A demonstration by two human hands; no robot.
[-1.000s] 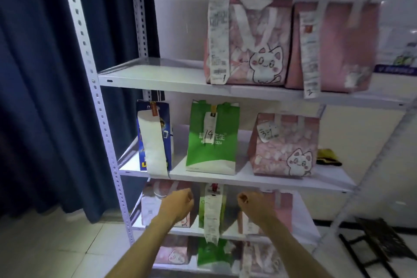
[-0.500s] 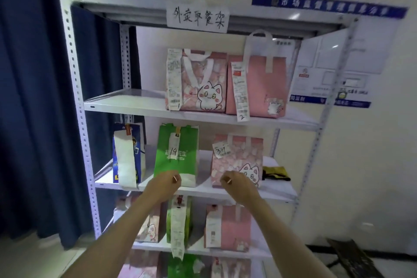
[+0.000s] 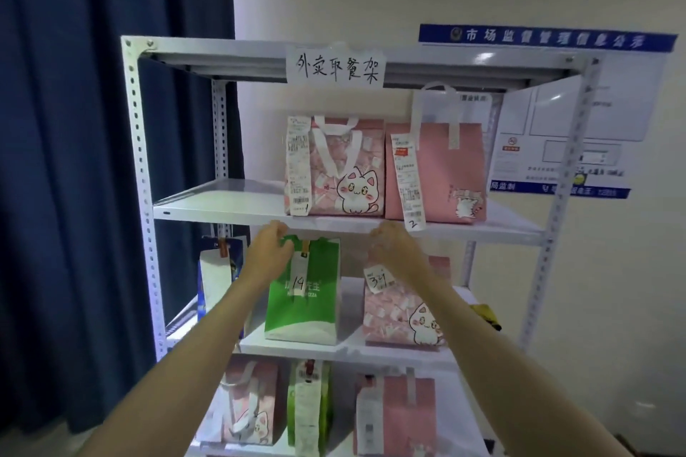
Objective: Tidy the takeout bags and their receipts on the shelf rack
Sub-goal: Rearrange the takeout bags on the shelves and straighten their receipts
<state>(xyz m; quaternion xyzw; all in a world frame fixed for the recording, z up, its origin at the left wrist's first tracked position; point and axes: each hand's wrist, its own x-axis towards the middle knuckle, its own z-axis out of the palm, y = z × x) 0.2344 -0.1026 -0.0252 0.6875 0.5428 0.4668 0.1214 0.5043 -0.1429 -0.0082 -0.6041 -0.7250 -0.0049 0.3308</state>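
Shelf rack — bags upright in rows, receipts hanging, tidying apparently mid-way | top-shelf cat bag and plain pink bag untouched | left hand, right hand — loosely curled, empty, just below top shelf.

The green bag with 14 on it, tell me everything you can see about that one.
The green bag stands upright on the second shelf, between a blue bag and a pink cat bag. It looks like paper or thin fabric, green above with a white band along the bottom and pale lettering across the front. A white slip handwritten "14" hangs from an orange-brown clip at its top edge. The left hand overlaps its top left corner; whether it touches is unclear.
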